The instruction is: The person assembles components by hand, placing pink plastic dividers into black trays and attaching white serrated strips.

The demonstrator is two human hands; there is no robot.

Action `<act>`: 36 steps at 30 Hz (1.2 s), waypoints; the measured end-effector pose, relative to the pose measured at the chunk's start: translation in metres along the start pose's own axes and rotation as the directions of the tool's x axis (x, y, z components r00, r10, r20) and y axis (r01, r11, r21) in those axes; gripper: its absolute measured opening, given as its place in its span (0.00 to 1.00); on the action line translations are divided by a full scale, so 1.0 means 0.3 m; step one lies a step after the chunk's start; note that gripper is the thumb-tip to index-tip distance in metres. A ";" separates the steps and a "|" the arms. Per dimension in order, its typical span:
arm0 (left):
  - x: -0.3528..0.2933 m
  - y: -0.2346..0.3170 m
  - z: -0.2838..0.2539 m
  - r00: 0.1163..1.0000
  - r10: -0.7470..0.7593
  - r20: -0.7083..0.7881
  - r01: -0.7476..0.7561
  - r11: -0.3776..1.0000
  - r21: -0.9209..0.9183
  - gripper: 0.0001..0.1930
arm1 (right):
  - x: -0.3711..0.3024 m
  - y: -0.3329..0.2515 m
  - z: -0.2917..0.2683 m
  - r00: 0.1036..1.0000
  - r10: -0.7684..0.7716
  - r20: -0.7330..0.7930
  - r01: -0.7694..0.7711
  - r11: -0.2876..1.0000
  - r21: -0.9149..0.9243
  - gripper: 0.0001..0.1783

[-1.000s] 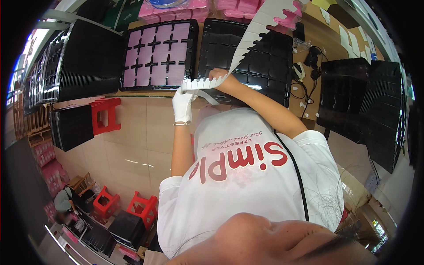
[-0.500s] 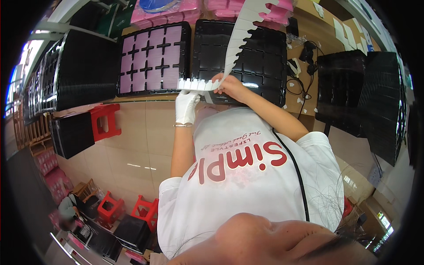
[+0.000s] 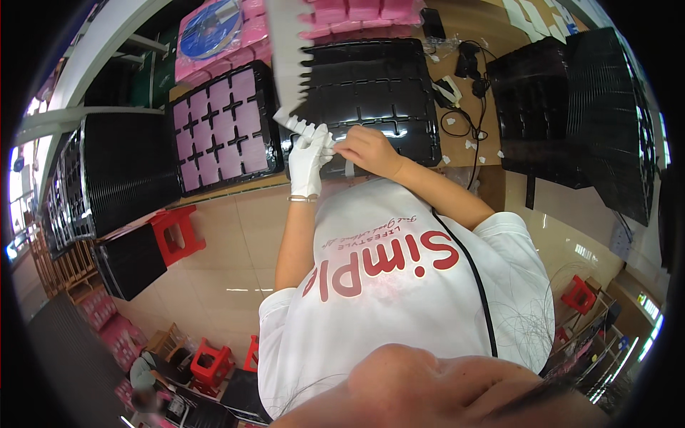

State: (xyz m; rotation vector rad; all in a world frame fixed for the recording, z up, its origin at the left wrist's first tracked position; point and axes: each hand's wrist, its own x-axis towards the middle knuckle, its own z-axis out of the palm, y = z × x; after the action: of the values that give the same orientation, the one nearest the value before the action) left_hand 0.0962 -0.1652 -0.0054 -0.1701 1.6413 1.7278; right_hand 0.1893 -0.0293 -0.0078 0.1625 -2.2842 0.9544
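My left hand, in a white glove, is closed on the lower end of a long white strip with a notched edge. The strip bends just above the glove and rises toward the top of the view. My bare right hand is beside the glove, its thumb and forefinger pinched close to the gloved fingertips. What sits in that pinch is too small to make out. Under both hands lies a black moulded tray with cross-shaped ridges. To its left stands a similar black tray with pink-purple pieces in its compartments.
Pink wrapped packs line the far side, with a blue disc in clear plastic on one pile. Black cables and white scraps lie on the brown tabletop. Black tray stacks rise left and right. A red stool stands at left.
The strip has swung left, and its lower end now sits in my gloved hand. My right hand has let go of the strip's bend and moved beside the glove. The whole view has shifted.
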 end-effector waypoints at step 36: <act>0.008 -0.043 0.051 1.000 0.024 -0.016 -0.022 0.989 0.143 0.13 | -0.090 0.424 -0.284 0.650 0.622 0.436 -0.511 -0.066 0.857 0.06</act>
State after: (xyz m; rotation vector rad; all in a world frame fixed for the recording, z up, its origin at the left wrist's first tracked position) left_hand 0.1077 -0.1515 -0.0146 -0.0982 1.7791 1.6223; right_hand 0.2109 0.1172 -0.0550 -0.4255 -1.1596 2.7294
